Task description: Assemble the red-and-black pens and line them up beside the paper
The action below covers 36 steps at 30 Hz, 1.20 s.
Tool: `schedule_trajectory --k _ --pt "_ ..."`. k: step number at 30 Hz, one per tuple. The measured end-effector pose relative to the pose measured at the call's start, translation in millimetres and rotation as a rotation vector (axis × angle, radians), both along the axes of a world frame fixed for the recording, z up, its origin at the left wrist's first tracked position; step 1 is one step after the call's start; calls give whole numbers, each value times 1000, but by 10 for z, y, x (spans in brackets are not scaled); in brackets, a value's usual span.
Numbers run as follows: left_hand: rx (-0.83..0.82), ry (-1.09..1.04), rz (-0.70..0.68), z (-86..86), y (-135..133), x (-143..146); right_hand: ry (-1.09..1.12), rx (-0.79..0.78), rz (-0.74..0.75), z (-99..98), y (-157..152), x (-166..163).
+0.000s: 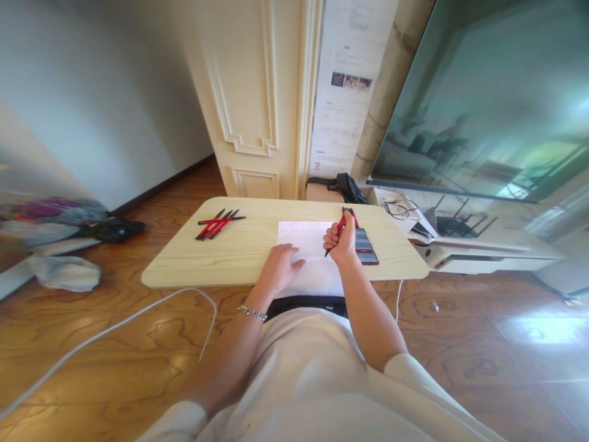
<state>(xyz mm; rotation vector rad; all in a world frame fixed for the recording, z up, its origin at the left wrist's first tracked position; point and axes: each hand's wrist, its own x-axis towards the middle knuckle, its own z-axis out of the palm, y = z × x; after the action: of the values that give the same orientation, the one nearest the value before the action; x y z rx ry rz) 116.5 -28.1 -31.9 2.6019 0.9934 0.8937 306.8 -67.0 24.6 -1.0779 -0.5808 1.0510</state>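
My right hand [344, 243] is closed round a red and black pen [341, 223], its dark tip pointing down and left over the right edge of a white sheet of paper [306, 233]. My left hand [278, 269] rests on the left side of that sheet, fingers stretched out and holding nothing. Just right of the right hand lies a dark flat pen pack [367, 247], with black pen ends showing above it; the hand partly covers it. Several red and black pens [217, 226] lie crossed in a loose pile on the left of the table.
The pale wooden table [184, 265] has rounded corners. Behind it stand a cream panelled door [257, 123] and a black bag [347, 186]. A white cabinet [488, 248] with a router [455, 226] stands right, below a large screen [488, 104]. A white cable [115, 331] crosses the floor.
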Motion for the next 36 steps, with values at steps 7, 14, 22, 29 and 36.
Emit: schedule_trajectory --k 7,14,22,29,36 --pt "-276 -256 -101 164 -294 3 -34 177 -132 104 -7 -54" --pt "-871 -509 -366 214 -596 186 -60 467 -189 285 -213 -382" --pt "-1056 -1050 -186 243 -497 265 -252 279 -101 -129 -577 -467" --pt "-988 -989 -246 230 -449 269 -730 111 121 -221 -827 -196" --pt "-930 -844 -293 395 -442 446 -900 56 70 1 -711 180"
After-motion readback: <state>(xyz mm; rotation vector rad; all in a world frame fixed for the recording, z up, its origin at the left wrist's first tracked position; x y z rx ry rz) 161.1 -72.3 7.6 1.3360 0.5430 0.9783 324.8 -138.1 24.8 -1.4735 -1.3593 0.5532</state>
